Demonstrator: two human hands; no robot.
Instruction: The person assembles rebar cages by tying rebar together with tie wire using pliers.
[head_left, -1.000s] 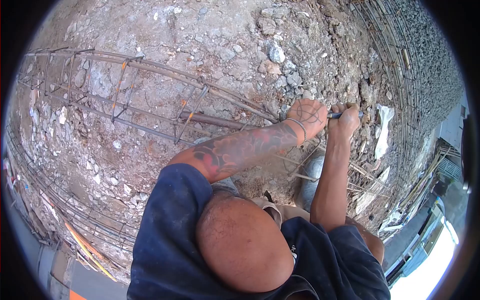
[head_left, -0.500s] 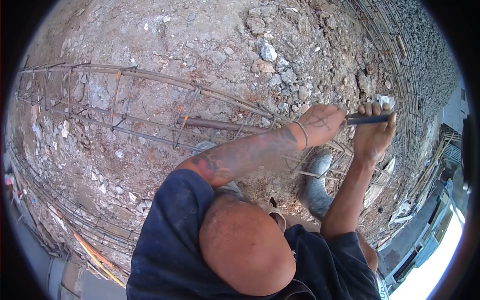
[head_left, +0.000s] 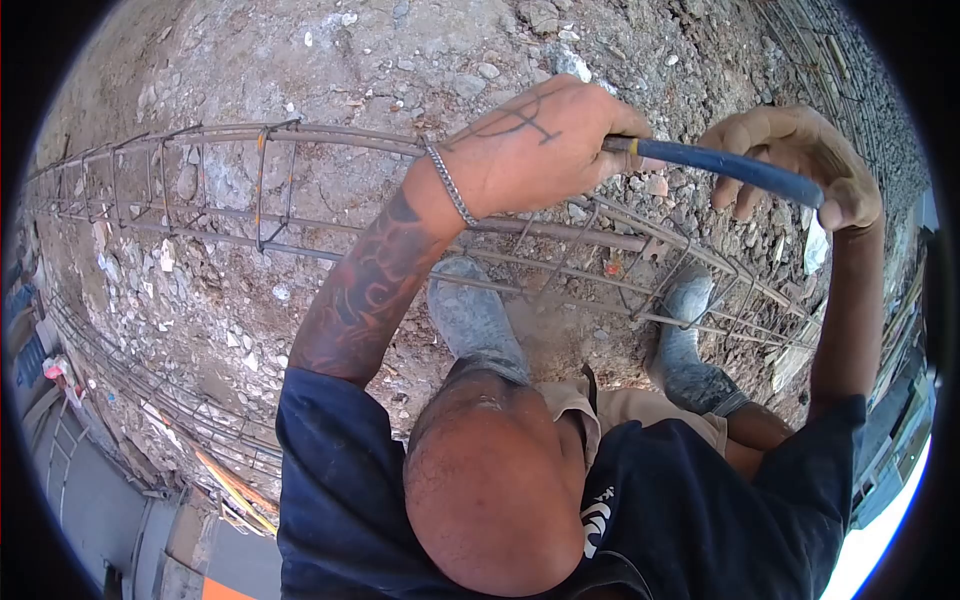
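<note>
My left hand, with a chain bracelet at the wrist, is closed on the metal end of a tool with a long, curved blue handle and a small yellow band. The tool's working end is hidden in that hand. My right hand curls loosely around the handle's free end. Its thumb touches the tip, while its fingers pass behind with gaps between them. Below both hands lies a long rebar cage of thin bars and square stirrups. It runs across the ground in front of me.
One dusty boot and another boot stand by the cage. The ground is rough dirt with stones and rubble. More rebar lies at upper right, and another cage at lower left, near orange and yellow strips.
Both hands have risen closer to the camera with the tool. My right hand has loosened from a firm grip on the handle. The left forearm has swung more upright, uncovering a boot.
</note>
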